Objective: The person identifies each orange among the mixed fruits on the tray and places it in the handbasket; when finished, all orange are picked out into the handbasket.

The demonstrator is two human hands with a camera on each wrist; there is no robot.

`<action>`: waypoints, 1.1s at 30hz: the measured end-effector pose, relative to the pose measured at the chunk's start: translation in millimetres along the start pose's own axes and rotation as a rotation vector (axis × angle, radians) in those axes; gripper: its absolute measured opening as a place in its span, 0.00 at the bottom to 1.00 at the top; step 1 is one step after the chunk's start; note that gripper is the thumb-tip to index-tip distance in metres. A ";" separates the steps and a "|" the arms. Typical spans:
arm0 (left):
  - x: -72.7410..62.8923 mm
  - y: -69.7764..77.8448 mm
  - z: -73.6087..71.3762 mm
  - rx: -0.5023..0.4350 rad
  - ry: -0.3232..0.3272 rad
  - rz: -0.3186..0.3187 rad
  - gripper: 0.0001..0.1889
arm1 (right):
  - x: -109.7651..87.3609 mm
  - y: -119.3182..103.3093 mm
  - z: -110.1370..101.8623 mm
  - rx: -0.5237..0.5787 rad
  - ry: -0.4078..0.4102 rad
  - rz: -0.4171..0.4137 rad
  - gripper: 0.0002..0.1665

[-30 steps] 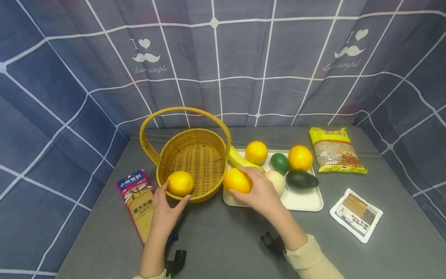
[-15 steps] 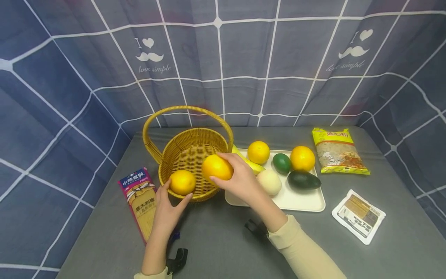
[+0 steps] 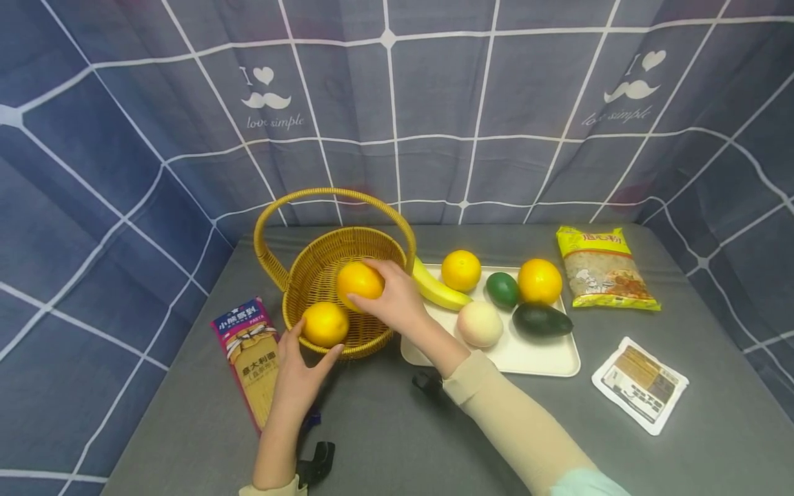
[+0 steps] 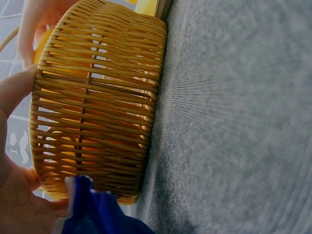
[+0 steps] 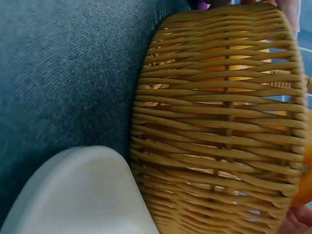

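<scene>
The woven basket [image 3: 291, 289] stands upright with its handle raised. My left hand [image 3: 296, 368] grips its front-left rim, with thumb and fingers spread apart along it. Just inside that rim lies one orange [image 3: 325, 325], near my left fingertips. My right hand [image 3: 397, 300] holds a second orange [image 3: 358, 284] between thumb and fingers over the basket opening. In the right wrist view, this held orange [image 5: 306, 168] shows at the rim beyond the wicker side. The left wrist view shows my left thumb [image 4: 17, 90] touching the rim.
Right of the basket, a white tray [image 3: 540, 362] bears a banana [image 3: 437, 289], two more oranges, a peach [image 3: 480, 324], a dark green avocado [image 3: 542, 320] and a small green fruit [image 3: 502, 290]. A pasta pack [image 3: 251, 365], a yellow bag [image 3: 604, 269] and a white packet [image 3: 640, 386] lie around.
My right hand has carried its orange leftward from the tray to above the basket opening. The peach is now fully uncovered. My left hand keeps its place on the basket.
</scene>
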State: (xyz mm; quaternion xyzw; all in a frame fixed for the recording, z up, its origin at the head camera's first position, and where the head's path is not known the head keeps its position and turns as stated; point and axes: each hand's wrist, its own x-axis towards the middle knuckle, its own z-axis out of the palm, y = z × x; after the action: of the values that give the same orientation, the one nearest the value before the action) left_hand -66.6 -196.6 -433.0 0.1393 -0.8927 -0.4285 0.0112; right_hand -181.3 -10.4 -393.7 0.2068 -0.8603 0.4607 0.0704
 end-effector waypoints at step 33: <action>-1.3 2.1 -0.4 -0.005 -0.012 -0.012 0.56 | 37.0 5.7 33.3 -0.016 -0.141 0.186 0.39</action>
State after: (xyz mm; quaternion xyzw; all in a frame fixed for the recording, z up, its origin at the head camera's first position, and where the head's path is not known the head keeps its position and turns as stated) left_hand -65.8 -195.3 -430.9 0.1421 -0.8908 -0.4316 0.0037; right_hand -214.8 -45.7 -405.4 0.1574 -0.8822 0.4427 -0.0317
